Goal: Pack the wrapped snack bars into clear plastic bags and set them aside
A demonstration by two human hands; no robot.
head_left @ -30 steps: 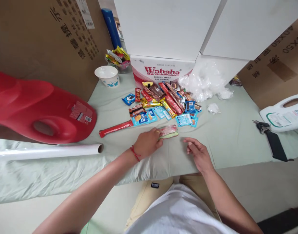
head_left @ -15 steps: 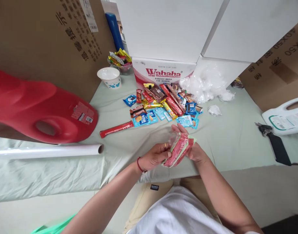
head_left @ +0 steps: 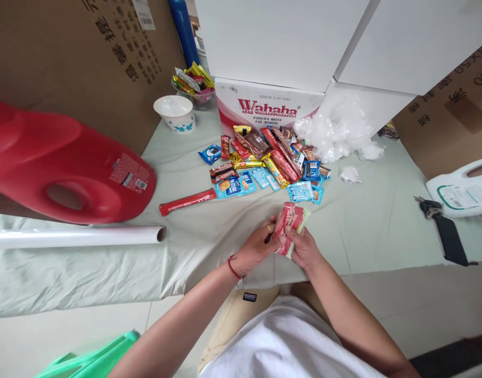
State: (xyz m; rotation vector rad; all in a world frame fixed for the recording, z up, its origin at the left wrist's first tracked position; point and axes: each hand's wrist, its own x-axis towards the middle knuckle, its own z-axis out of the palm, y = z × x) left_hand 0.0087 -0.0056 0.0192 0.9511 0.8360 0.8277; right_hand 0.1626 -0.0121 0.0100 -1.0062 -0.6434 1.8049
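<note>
Both hands grip a bundle of red snack packets (head_left: 287, 215) with pale green edges, held over the front of the cloth-covered table. My left hand (head_left: 260, 244), with a ring and a red wrist cord, pinches the bundle's left side. On its right side, my right hand (head_left: 305, 247) closes with the thumb pressed across the front. Whether clear film wraps the packets is hard to tell now. Just beyond lies a pile of wrapped snacks (head_left: 281, 164) in red, brown, yellow and blue. A long red stick packet (head_left: 188, 201) lies left of the pile.
A red jug (head_left: 103, 168) and a white roll (head_left: 79, 237) occupy the left. Behind stand a paper bowl (head_left: 175, 113), a Wahaha carton (head_left: 268, 102) and crumpled clear plastic (head_left: 335, 131). Keys with a black case (head_left: 449, 236) and a white bottle (head_left: 461, 191) are at right.
My right hand has moved from behind the bundle to gripping its right side, thumb in front. The bundle has turned more upright. The camera view has shifted slightly.
</note>
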